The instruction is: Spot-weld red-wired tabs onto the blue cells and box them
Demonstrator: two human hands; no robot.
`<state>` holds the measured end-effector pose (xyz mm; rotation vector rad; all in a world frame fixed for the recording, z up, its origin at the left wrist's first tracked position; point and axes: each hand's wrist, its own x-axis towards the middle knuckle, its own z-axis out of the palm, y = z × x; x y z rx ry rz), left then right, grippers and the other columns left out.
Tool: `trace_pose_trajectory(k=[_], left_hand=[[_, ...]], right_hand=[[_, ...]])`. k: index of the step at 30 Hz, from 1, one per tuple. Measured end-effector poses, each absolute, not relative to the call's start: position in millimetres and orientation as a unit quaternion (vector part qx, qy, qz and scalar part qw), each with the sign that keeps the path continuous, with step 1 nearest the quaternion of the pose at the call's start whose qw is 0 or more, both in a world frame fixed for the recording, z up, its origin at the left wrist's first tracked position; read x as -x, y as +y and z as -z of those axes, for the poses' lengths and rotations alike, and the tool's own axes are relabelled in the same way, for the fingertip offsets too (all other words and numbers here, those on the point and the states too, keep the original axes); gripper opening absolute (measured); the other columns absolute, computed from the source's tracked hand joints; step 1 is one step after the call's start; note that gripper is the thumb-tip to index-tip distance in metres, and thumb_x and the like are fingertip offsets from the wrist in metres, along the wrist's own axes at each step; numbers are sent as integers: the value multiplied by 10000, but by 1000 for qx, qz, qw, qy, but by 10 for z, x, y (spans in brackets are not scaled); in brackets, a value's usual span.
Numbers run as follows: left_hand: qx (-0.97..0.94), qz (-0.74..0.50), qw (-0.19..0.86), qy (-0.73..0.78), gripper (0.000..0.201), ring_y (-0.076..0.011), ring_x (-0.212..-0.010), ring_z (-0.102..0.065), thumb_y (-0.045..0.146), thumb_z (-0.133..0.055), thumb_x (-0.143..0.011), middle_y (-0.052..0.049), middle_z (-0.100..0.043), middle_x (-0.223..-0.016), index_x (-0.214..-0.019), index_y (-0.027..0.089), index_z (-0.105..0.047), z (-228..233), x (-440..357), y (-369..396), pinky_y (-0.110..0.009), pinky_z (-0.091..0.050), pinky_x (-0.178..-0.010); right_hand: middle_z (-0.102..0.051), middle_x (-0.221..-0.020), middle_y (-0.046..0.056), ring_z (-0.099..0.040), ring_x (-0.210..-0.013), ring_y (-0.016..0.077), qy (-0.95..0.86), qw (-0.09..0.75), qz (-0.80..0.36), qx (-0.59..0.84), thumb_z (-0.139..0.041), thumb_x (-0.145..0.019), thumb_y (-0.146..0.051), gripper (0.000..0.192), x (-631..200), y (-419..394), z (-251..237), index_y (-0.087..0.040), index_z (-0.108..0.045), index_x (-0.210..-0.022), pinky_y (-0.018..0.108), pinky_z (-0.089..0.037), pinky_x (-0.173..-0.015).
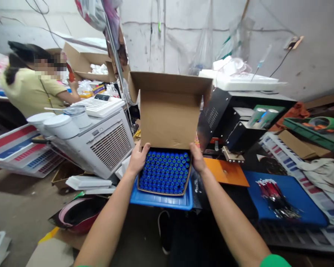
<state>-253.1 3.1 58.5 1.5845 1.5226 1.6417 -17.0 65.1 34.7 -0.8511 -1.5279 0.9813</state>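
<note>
Meanwhile, at far left, a co-worker in a yellow shirt (pixel 28 92) bends over a cluttered surface, beside white tubs (pixel 55 124) standing on a white air cooler (pixel 102 142). At centre, the person's left hand (pixel 138 158) is curled around the left wall of an open cardboard box (pixel 169 118), thumb at the near corner, while the right hand (pixel 197 158) grips the right wall, fingers wrapped over the edge. Both hands are closed on the box, whose lid stands upright behind them. Inside, blue cylindrical cells (pixel 164 171) stand on end, packed tightly in rows with green-ringed tops showing. The box rests in a blue tray (pixel 161 201), which sticks out below its near edge. Just right of the box lies an orange sheet (pixel 228 172), with a black machine (pixel 233 118) behind it. Farther right on the bench, a blue mat (pixel 292 204) carries a loose bundle of red and black wires (pixel 275 196). At far right sits a roll of green tape (pixel 323 123).
</note>
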Motion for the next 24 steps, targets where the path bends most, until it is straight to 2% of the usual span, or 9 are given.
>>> trace_pose_trajectory(k=[3,5,9,12,18,24], left_hand=[[-567,-579,203,550,721,-319,-1249,-570,742,-509,-851,-144,-664,-1261,-1229,139,-626,-586,2552,109,-433,-461,-1066],[-565,-574,212,553,728,-316,-1234,-578,749,-501,-850,-146,-668,-1250,-1225,136,-621,-581,2570,158,-429,-455,-1063],[-554,-556,194,588,734,-299,-1127,-620,786,-483,-828,-127,-703,-1135,-1132,138,-644,-610,2601,219,-413,-469,-1014],[-555,-554,149,603,723,-276,-1043,-635,805,-456,-826,-110,-712,-1049,-1028,140,-657,-725,2612,294,-376,-489,-947],[-576,-596,101,550,725,-265,-1030,-634,812,-471,-813,-103,-711,-1018,-1016,140,-647,-1004,2670,794,-352,-489,-926],[-570,-629,86,522,725,-241,-992,-642,828,-484,-790,-92,-709,-1005,-986,150,-650,-954,2752,1495,-321,-496,-894]], right_hand=[[-689,-1252,111,-594,-1247,281,-615,555,-427,364,-521,-849,-720,685,279,613,-385,-171,-646,-1240,433,-447,-1085],[-712,-1206,129,-641,-1173,294,-592,562,-427,388,-577,-828,-682,640,359,627,-403,-152,-680,-1172,442,-478,-1045],[-762,-1048,141,-709,-1002,298,-574,571,-412,418,-607,-811,-636,559,452,672,-456,-128,-735,-1007,423,-545,-916],[-770,-993,138,-717,-941,288,-584,582,-383,417,-601,-821,-612,535,460,754,-574,-117,-743,-964,399,-555,-859],[-766,-1003,135,-710,-952,288,-603,616,-342,375,-600,-828,-612,529,494,1220,-897,-122,-742,-969,391,-550,-851],[-764,-1003,125,-701,-946,273,-613,632,-304,362,-601,-829,-607,501,610,1856,-902,-140,-734,-952,382,-537,-866]])
